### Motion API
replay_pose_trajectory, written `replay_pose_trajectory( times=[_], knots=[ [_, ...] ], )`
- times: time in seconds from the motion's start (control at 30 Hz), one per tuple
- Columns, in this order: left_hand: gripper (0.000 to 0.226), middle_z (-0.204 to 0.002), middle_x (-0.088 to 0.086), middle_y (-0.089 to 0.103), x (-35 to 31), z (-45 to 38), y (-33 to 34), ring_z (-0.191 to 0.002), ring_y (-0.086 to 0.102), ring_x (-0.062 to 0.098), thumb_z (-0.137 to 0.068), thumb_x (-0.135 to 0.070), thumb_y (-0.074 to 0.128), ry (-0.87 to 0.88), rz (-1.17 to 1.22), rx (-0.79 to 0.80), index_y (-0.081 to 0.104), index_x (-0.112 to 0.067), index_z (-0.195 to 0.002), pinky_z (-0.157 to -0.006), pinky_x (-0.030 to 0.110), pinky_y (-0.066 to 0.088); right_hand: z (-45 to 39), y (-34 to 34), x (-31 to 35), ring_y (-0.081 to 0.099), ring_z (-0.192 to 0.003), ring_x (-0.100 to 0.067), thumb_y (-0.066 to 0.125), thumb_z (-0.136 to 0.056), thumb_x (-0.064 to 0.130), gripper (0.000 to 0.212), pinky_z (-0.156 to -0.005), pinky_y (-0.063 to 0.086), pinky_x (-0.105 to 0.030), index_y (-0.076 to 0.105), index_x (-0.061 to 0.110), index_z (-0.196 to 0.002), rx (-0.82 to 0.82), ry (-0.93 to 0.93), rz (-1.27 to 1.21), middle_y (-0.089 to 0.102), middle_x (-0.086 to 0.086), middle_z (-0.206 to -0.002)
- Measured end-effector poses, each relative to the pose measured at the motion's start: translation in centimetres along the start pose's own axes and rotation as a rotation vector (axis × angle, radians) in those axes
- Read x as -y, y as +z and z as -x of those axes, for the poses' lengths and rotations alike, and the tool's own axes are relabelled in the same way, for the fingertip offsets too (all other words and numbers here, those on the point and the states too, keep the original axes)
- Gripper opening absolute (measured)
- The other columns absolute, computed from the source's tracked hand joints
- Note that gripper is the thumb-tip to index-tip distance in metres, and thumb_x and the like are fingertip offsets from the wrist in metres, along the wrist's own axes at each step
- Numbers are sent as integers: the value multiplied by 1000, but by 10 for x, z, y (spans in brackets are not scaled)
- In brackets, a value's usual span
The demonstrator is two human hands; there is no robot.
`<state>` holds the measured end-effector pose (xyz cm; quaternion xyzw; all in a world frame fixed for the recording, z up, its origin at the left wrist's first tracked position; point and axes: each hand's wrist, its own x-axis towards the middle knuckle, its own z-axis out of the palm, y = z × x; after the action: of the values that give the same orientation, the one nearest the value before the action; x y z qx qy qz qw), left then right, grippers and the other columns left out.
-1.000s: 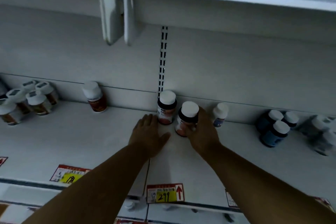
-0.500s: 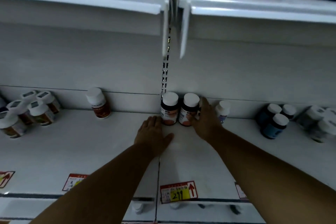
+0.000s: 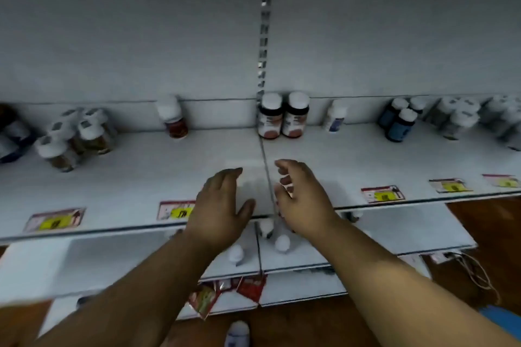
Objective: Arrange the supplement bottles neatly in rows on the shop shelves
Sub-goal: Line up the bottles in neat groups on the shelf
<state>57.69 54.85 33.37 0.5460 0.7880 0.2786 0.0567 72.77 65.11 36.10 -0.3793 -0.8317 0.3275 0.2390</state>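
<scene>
Bare skin only at both grips: nothing is held. Left hand [image 3: 218,207] is spread flat, fingers straight, palm down over the shelf [image 3: 141,177] front edge, w/ thumb out to the side. Right hand [image 3: 303,200] is loosely cupped, fingers half curled round air, thumb apart from them. Both hang near the seam between the two shelf boards, well short of any bottle.

Farther back, two dark bottles [image 3: 283,117] w/ white caps are stood upright, touching side by side, against the back wall just right of the slotted upright [image 3: 263,45]. Long axis is vertical, caps up, labels turned to the front. Small white bottle [image 3: 335,118] is near them on the right, upright too, apart from the pair. Lone red-label bottle [image 3: 174,118] is left of the seam, at the back, leaning a bit in this wide view; true tilt can't be told. Blue bottles [image 3: 400,120] and a pale cluster are farther right; brown jar group [image 3: 76,135] far left. Price tags [image 3: 383,194] are stuck along the front edge.

Risks, as judged: a quick reach back in could clip the pair, and tall narrow bottles stood close would prob. topple like dominoes. Bottles on the lower shelf [image 3: 277,239] sit right under the wrists, so a dropped arm might knock them off the edge; one bottle [image 3: 238,332] looks to be down on the floor already. Blur is heavy, so labels can't be read, and mixing brands in one row is possible.
</scene>
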Motion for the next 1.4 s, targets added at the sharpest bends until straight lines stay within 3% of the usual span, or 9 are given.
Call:
replay_pose_trajectory(
  times=[0.2,0.3,0.37,0.47,0.7,0.97,1.1,1.3,1.4],
  knots=[
    [56,-136,2,51,20,120,-32,-125,47,24,-88,-38,59,-83,-15,-25,44,-20,-139,-102,36,42,91,53,25,53,-99,0,57,-96,26,38,-87,45,-19,47,32,-133,104,41,-106,51,9,-123],
    [55,-135,0,50,39,172,-48,-124,45,21,-90,-36,60,-96,-25,40,41,-23,-140,-101,35,40,132,74,45,54,-98,-5,57,-95,29,36,-88,50,-30,48,34,-129,175,145,-67,52,8,-118],
    [55,-137,-1,50,58,194,-56,-126,45,19,-91,-36,61,-126,-34,46,41,-23,-141,-102,35,40,148,85,62,52,-98,-3,56,-96,33,36,-87,49,-28,47,34,-130,209,130,-41,48,10,-118],
    [57,-140,-3,49,99,212,-64,-127,44,16,-91,-34,63,-217,7,52,41,-26,-142,-106,34,39,156,116,81,49,-104,-3,56,-96,34,39,-88,45,-25,45,33,-133,234,135,-5,42,12,-120],
    [57,-145,-6,44,215,189,-70,-131,40,13,-93,-39,59,-209,58,63,36,-29,-145,-106,28,34,139,259,109,58,-106,-9,65,-91,32,37,-84,57,-40,50,36,-124,127,309,-112,52,8,-120],
    [55,-144,-6,47,338,162,14,-128,46,14,-93,-39,59,-344,141,70,40,-29,-143,-105,32,41,86,408,22,57,-114,-15,70,-87,35,47,-91,55,-44,46,38,-128,170,455,-150,54,5,-131],
    [53,-140,-6,50,384,158,73,-125,48,12,-93,-36,60,-394,211,50,42,-28,-142,-103,31,42,59,473,-42,54,-121,-13,70,-88,31,58,-98,47,-31,43,30,-139,176,411,-121,47,6,-142],
    [52,-135,-7,54,432,148,139,-120,51,11,-93,-34,61,-421,257,29,44,-27,-141,-95,25,41,13,543,-100,53,-125,-17,59,-95,25,74,-95,34,-21,15,21,-154,169,373,-51,47,-2,-146],
    [51,-134,-8,55,442,145,158,-117,52,9,-92,-32,62,-460,303,-1,45,-27,-141,-93,23,40,-10,567,-111,42,-135,-23,57,-96,23,75,-108,31,-27,11,21,-155,140,383,-36,36,-3,-155]
  ],
)
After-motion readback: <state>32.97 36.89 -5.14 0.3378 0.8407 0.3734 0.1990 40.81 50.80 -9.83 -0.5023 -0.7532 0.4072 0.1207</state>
